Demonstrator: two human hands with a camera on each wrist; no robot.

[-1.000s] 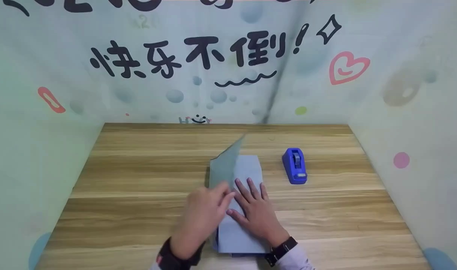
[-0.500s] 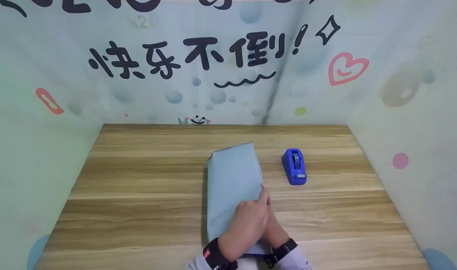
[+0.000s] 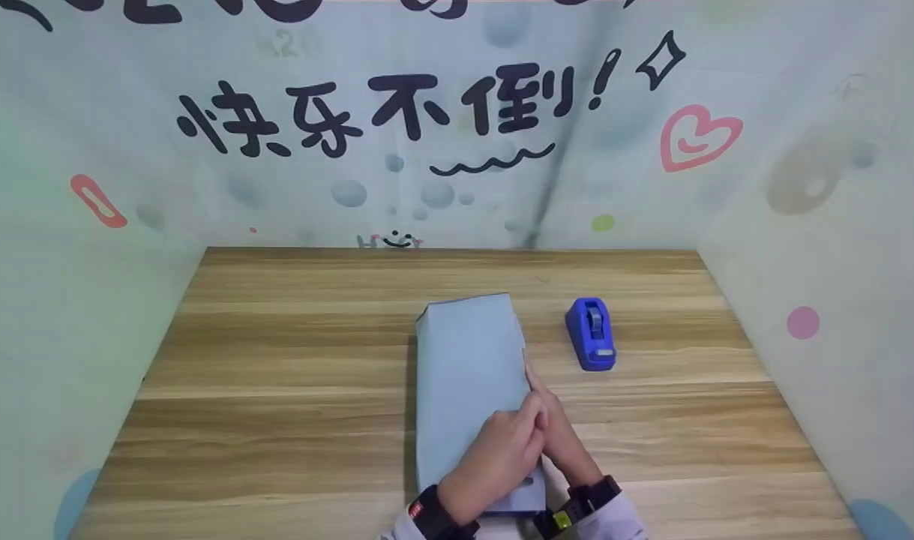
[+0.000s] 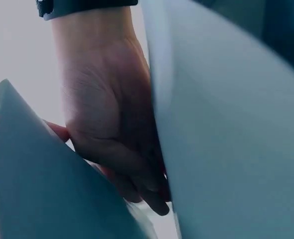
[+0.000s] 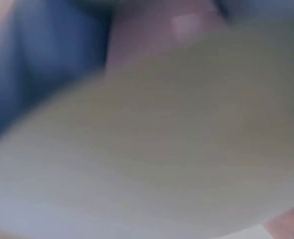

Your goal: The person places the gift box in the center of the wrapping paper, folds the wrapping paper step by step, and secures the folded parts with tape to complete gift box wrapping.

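Observation:
A sheet of pale blue wrapping paper (image 3: 468, 352) lies folded over a long box-like bundle on the table, its creased far end standing slightly raised. My left hand (image 3: 494, 454) reaches across the top and pinches the paper's edge at the right side. Alongside that edge is my right hand (image 3: 561, 431), its fingers extended against the bundle's side and partly hidden by the left. In the left wrist view the right hand (image 4: 97, 94) sits between a loose flap (image 4: 52, 184) and the wrapped side (image 4: 226, 109). The right wrist view is mostly a blurred pale surface.
A blue tape dispenser (image 3: 591, 335) stands to the right of the bundle. The wood-grain table (image 3: 277, 360) is bordered by a printed backdrop (image 3: 292, 202) at the back and on both sides.
The left hand has carried the raised flap from the left over to the right, covering the bundle's top. The right hand has gone from lying flat on top to the right side.

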